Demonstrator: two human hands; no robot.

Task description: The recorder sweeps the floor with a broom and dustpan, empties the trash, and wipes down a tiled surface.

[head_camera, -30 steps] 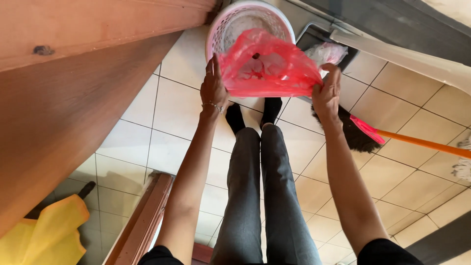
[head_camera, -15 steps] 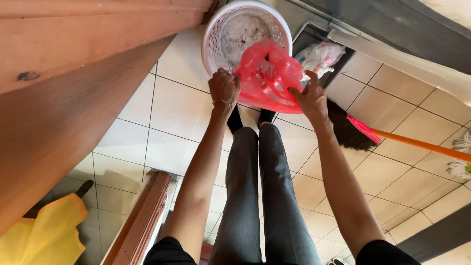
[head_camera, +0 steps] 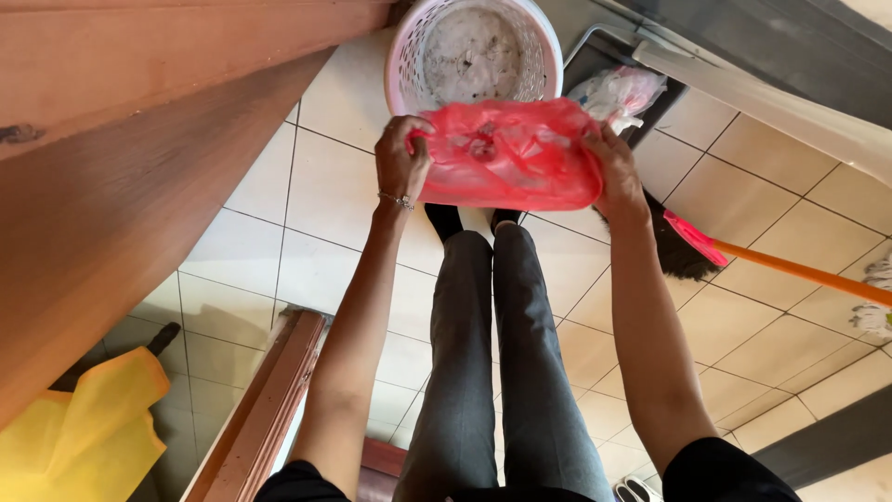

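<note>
Two hands of ours hold one red plastic bag (head_camera: 506, 153) stretched between them, in the upper middle of the frame. Our left hand (head_camera: 401, 160) has its grip closed on the left edge of the bag, with the fingers curled over the plastic and a thin bracelet (head_camera: 400, 199) on the wrist. Our right hand (head_camera: 615, 172) has its grip closed on the right edge in the same way. The bag hangs in the air above our legs in grey trousers (head_camera: 492, 372) and black socks, and it does not touch the floor.

Just above the bag in the frame stands a pale pink basket (head_camera: 401, 65) with a lattice wall. Its inside looks grey and dusty. The lower rim of the basket is hidden behind the bag, so we cannot tell if they touch.

At the upper right of the basket lies a crumpled clear plastic bag (head_camera: 618, 93) in a dark tray. At the right of the frame a broom (head_camera: 683, 246) with dark bristles and an orange handle lies on the tiled floor (head_camera: 344, 121), near our right wrist. A wooden panel (head_camera: 121, 177) fills the upper left, and something yellow (head_camera: 84, 437) sits in the lower left corner.
</note>
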